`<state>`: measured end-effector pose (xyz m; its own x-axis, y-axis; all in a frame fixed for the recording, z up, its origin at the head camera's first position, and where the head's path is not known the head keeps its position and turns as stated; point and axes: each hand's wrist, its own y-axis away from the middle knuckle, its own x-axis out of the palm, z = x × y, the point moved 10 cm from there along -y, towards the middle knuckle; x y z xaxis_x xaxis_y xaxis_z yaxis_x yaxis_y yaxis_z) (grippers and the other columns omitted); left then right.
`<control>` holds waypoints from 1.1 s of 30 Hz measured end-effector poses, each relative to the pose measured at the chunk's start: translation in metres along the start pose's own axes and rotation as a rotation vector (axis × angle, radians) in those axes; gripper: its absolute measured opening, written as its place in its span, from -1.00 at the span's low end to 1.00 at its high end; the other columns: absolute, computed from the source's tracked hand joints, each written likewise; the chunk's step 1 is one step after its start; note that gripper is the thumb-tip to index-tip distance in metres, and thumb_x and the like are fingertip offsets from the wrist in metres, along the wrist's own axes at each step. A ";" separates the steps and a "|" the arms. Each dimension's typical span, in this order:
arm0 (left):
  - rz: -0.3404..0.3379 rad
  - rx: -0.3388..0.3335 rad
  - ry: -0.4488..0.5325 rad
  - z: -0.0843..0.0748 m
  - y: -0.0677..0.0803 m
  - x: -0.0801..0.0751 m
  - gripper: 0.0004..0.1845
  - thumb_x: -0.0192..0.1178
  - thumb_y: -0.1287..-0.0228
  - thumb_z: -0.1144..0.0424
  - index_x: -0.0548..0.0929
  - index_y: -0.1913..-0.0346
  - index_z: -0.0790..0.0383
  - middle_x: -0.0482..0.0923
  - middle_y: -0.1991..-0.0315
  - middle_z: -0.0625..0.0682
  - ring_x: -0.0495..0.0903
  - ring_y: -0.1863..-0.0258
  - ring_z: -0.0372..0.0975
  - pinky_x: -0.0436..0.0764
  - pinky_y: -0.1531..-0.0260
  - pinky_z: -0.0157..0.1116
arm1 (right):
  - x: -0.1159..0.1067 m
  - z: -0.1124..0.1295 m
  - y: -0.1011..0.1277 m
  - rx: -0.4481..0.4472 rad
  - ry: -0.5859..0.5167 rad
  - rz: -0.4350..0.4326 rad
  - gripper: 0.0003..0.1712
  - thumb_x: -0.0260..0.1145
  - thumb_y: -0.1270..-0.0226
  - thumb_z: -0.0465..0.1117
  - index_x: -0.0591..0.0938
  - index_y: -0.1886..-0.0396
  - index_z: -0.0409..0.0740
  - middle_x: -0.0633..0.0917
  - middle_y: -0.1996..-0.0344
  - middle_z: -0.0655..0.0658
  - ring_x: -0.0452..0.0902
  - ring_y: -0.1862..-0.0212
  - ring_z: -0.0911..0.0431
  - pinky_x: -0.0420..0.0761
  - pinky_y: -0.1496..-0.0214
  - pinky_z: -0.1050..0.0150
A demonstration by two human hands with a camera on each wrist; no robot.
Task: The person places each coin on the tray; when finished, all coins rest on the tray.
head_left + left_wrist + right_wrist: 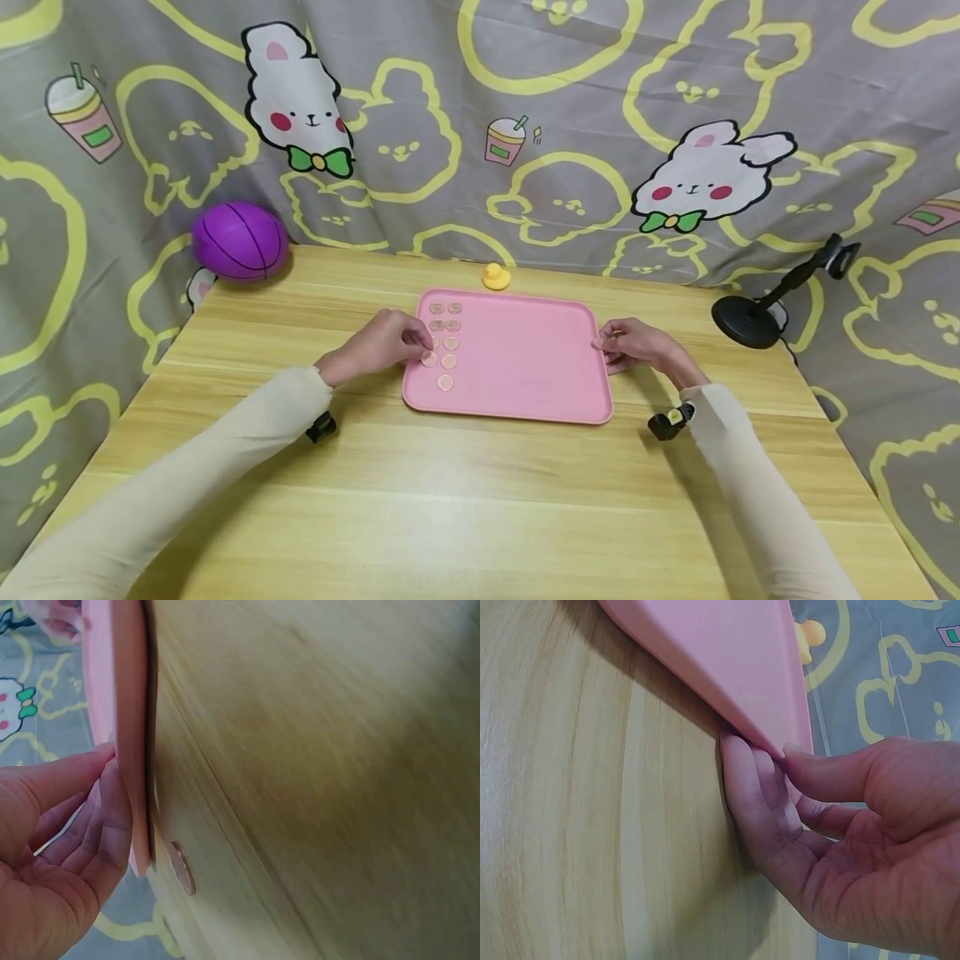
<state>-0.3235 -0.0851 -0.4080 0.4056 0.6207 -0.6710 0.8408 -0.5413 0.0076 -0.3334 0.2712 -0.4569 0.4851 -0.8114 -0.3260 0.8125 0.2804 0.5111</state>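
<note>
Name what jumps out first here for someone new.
The pink tray at the middle of the wooden table, with small coins along its left side. The left hand and right hand each hold a tray edge. A purple ball sits at the table's back left corner.

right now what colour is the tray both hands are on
Pink tray, clearest in the head view.

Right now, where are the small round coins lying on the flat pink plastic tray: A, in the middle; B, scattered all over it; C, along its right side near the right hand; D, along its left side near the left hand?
D: the head view shows the small round coins in two short columns along the left side of the flat pink plastic tray, beside the left hand.
</note>
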 end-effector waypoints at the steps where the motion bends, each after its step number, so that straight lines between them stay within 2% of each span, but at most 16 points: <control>1: -0.009 0.007 -0.011 -0.001 0.000 0.000 -0.98 0.43 -0.28 0.44 0.79 0.29 0.36 0.78 0.34 0.07 0.69 0.37 -0.23 0.68 0.30 -0.35 | 0.000 0.000 0.000 0.000 0.001 -0.001 -0.82 0.17 -0.63 -0.31 0.40 0.04 -0.38 0.60 0.38 -0.04 0.60 0.35 0.22 0.79 0.19 0.27; 5: -0.047 0.045 -0.049 -0.006 0.000 -0.001 -0.96 0.42 -0.26 0.49 0.77 0.34 0.34 0.75 0.38 0.08 0.70 0.34 -0.20 0.70 0.24 -0.29 | -0.001 -0.001 -0.002 0.005 -0.007 -0.005 -0.83 0.16 -0.64 -0.31 0.40 0.06 -0.38 0.60 0.38 -0.04 0.61 0.35 0.22 0.79 0.19 0.28; 8: -0.066 0.067 -0.063 -0.009 0.002 -0.001 -0.94 0.40 -0.26 0.52 0.75 0.35 0.35 0.74 0.39 0.09 0.70 0.36 -0.20 0.70 0.27 -0.29 | -0.001 -0.002 -0.002 0.004 -0.010 -0.006 -0.83 0.16 -0.64 -0.31 0.41 0.07 -0.37 0.61 0.39 -0.03 0.61 0.35 0.22 0.79 0.19 0.28; 19: -0.054 0.041 -0.055 -0.005 0.002 0.004 -0.88 0.52 -0.19 0.43 0.74 0.34 0.31 0.70 0.41 0.03 0.62 0.40 -0.23 0.64 0.30 -0.32 | -0.001 0.001 0.000 0.003 0.020 -0.012 -0.81 0.17 -0.63 -0.32 0.40 0.03 -0.40 0.59 0.38 -0.04 0.59 0.34 0.22 0.78 0.20 0.30; 27: -0.088 0.064 -0.034 -0.006 0.004 0.005 -0.88 0.47 -0.22 0.48 0.70 0.36 0.33 0.66 0.42 0.07 0.60 0.42 -0.22 0.63 0.33 -0.33 | 0.000 0.002 0.000 0.010 0.028 -0.011 -0.79 0.15 -0.64 -0.31 0.40 0.01 -0.42 0.60 0.37 -0.05 0.60 0.34 0.22 0.78 0.20 0.30; 33: -0.106 0.042 -0.043 -0.003 0.005 0.001 -0.93 0.41 -0.31 0.43 0.72 0.30 0.32 0.68 0.38 0.05 0.61 0.37 -0.18 0.61 0.32 -0.31 | 0.000 0.001 0.000 0.010 0.030 -0.012 -0.80 0.15 -0.64 -0.31 0.40 0.01 -0.41 0.60 0.37 -0.04 0.60 0.33 0.22 0.78 0.20 0.30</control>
<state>-0.3173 -0.0854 -0.4066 0.2992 0.6514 -0.6973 0.8618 -0.4982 -0.0956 -0.3339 0.2707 -0.4564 0.4852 -0.7987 -0.3559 0.8150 0.2657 0.5149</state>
